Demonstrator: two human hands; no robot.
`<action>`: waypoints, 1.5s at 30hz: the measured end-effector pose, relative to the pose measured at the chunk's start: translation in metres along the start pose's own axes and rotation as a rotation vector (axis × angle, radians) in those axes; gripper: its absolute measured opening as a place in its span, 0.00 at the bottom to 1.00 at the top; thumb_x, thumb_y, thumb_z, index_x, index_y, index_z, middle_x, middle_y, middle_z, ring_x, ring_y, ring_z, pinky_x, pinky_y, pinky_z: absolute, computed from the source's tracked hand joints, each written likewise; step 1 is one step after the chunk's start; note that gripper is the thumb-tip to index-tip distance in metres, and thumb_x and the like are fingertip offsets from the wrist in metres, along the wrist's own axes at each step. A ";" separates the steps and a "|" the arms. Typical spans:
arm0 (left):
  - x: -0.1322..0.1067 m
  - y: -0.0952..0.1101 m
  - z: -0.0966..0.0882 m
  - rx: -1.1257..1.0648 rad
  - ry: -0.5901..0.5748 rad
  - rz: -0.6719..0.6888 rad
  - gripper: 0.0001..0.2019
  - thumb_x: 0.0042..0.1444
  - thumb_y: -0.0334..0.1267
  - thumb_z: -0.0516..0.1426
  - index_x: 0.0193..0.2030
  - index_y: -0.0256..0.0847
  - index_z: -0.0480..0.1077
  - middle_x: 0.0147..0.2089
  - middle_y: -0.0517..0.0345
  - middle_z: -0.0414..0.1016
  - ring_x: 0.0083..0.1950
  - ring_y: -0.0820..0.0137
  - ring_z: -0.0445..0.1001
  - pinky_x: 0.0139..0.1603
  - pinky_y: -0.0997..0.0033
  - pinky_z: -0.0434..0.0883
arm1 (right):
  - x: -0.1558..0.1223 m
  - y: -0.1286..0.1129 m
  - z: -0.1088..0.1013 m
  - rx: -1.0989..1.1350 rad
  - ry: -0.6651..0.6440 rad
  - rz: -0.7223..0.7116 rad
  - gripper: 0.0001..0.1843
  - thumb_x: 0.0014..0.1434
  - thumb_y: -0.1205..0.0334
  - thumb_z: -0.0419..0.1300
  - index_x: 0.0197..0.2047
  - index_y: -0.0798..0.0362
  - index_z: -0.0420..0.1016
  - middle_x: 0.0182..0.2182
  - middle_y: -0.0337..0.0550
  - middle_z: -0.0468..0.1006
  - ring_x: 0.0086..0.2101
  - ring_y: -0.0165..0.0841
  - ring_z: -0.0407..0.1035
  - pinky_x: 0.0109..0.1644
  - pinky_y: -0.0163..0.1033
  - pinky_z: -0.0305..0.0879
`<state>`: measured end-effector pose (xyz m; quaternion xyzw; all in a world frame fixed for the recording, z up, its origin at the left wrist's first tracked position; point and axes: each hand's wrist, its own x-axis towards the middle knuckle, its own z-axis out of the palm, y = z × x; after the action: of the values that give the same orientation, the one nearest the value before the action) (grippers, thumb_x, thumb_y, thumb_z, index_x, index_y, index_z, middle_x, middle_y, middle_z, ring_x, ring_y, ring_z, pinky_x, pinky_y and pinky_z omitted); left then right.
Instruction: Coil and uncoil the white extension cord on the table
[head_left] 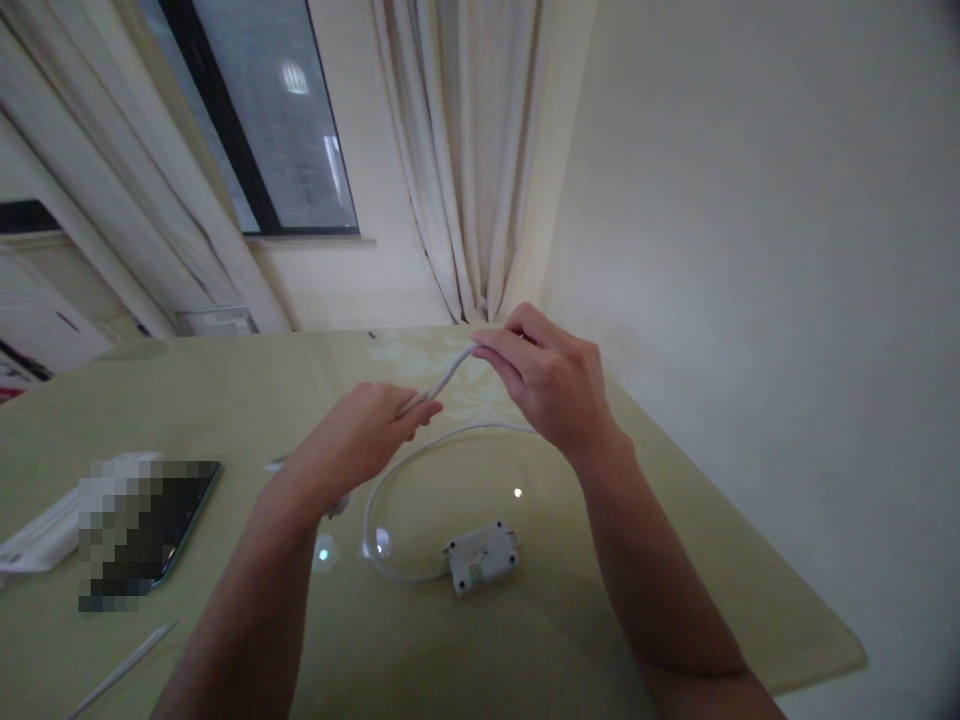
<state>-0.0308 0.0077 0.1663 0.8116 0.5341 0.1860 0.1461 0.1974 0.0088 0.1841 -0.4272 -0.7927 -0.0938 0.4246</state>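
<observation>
A white cable (452, 368) stretches between my two hands above the table. My left hand (367, 425) is closed round it, thumb along the near side. To the right and a little higher, my right hand (544, 370) pinches the cable between thumb and fingers. Below, a loop of the cable curves over the tabletop and runs into a small white box (481, 558) with dark spots at its corners. The box lies near the table's middle. Partly hidden behind my left wrist is a small pale object (339, 506) that I cannot make out.
To the left lies a dark phone-like device (176, 520), partly pixelated, beside a white packet or strip (45, 535). A thin white stick-like item (124, 668) rests at the lower left. The table (720, 590) meets a wall on the right; curtains (457, 150) hang beyond it.
</observation>
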 end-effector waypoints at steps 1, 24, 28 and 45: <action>0.001 0.001 0.001 0.021 0.028 0.009 0.23 0.66 0.54 0.51 0.29 0.42 0.77 0.25 0.56 0.74 0.25 0.69 0.68 0.30 0.70 0.58 | 0.000 0.000 0.001 -0.008 0.001 0.017 0.10 0.69 0.52 0.59 0.46 0.44 0.79 0.39 0.42 0.73 0.37 0.31 0.69 0.34 0.33 0.61; -0.042 -0.004 -0.072 -1.389 0.687 0.116 0.19 0.66 0.50 0.56 0.29 0.42 0.57 0.21 0.69 0.40 0.20 0.77 0.35 0.16 0.73 0.39 | -0.069 0.106 -0.082 -0.150 -0.150 0.416 0.15 0.66 0.58 0.52 0.49 0.54 0.76 0.31 0.43 0.81 0.32 0.33 0.75 0.39 0.37 0.68; -0.040 -0.017 -0.076 -1.366 0.682 0.122 0.21 0.66 0.52 0.55 0.28 0.43 0.55 0.21 0.69 0.39 0.21 0.76 0.34 0.17 0.71 0.39 | -0.082 0.099 -0.138 -0.133 -0.304 0.470 0.19 0.67 0.50 0.51 0.49 0.54 0.75 0.31 0.44 0.82 0.31 0.34 0.77 0.41 0.39 0.70; -0.026 -0.065 -0.050 -0.863 0.486 -0.160 0.17 0.61 0.52 0.57 0.31 0.40 0.69 0.20 0.66 0.56 0.20 0.76 0.53 0.19 0.77 0.51 | -0.095 0.069 -0.311 -0.319 -0.419 0.883 0.36 0.54 0.32 0.66 0.11 0.51 0.65 0.14 0.45 0.64 0.15 0.26 0.58 0.24 0.40 0.51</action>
<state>-0.1157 0.0108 0.1787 0.5668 0.4875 0.5621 0.3537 0.4602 -0.1645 0.2914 -0.7903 -0.5807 0.0620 0.1855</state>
